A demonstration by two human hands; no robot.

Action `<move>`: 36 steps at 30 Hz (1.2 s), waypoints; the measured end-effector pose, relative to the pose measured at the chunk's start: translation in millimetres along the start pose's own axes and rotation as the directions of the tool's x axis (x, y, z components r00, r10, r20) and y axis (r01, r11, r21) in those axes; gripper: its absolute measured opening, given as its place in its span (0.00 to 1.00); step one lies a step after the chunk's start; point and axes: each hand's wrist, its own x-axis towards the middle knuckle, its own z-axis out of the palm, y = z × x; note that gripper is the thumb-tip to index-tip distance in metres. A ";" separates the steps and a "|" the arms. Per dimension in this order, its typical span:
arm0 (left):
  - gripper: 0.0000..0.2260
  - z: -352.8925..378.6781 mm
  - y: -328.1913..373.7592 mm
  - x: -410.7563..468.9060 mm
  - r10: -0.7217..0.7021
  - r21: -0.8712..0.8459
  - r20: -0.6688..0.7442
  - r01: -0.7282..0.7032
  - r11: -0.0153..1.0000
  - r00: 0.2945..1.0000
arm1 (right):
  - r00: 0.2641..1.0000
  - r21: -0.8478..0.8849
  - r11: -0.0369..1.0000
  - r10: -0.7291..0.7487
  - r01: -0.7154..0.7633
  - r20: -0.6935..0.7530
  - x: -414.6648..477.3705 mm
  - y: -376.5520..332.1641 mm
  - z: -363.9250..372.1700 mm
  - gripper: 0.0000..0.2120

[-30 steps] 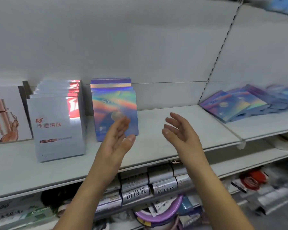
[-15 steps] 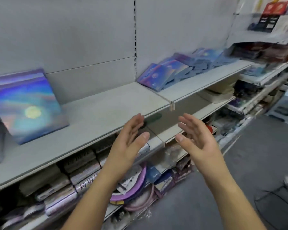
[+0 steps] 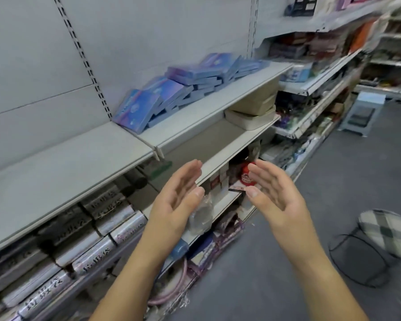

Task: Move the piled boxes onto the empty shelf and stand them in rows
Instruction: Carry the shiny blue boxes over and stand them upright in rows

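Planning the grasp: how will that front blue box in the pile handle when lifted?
The front blue box looks flat with crisp edges, so probably stiff and light for its size. It leans tilted against the other piled boxes, so lifting it may let neighbours slide. Its face looks glossy, possibly slippery. Both hands, left hand and right hand, are open and empty.

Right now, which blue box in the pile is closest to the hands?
The front-most blue box, leaning at the pile's left end by the shelf divider; the others lie farther right.
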 end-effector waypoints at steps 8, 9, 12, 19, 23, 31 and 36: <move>0.27 50.0 -52.2 103.2 -0.002 -0.049 0.006 0.002 0.999 1.000 | 0.998 -0.067 0.996 0.056 -0.058 -0.038 93.8 40.8 -47.1 0.26; 0.26 54.6 -59.3 119.3 -0.009 -0.054 0.005 0.009 0.999 1.000 | 0.997 -0.080 0.995 0.062 -0.065 -0.040 110.0 45.8 -52.0 0.26; 0.23 68.2 -78.0 169.7 -0.034 -0.087 -0.004 0.033 0.996 0.999 | 0.995 -0.083 0.992 0.088 -0.091 -0.042 163.1 54.1 -65.1 0.24; 0.20 107.4 -97.2 286.9 -0.065 -0.109 -0.025 0.062 0.992 0.998 | 0.994 -0.083 0.991 0.105 -0.106 -0.015 279.8 65.2 -95.0 0.24; 0.21 133.4 -106.2 346.0 -0.078 -0.121 -0.060 0.070 0.990 0.995 | 0.993 -0.073 0.991 0.112 -0.111 0.019 342.7 78.5 -124.7 0.24; 0.22 205.2 -119.1 458.9 -0.093 -0.059 -0.197 0.083 0.995 0.976 | 0.988 -0.049 0.995 0.095 -0.090 0.125 485.7 98.3 -216.8 0.23; 0.21 223.4 -110.9 519.6 -0.060 0.006 -0.336 0.066 0.998 0.940 | 0.974 -0.038 0.996 0.083 -0.077 0.212 576.6 103.6 -242.7 0.24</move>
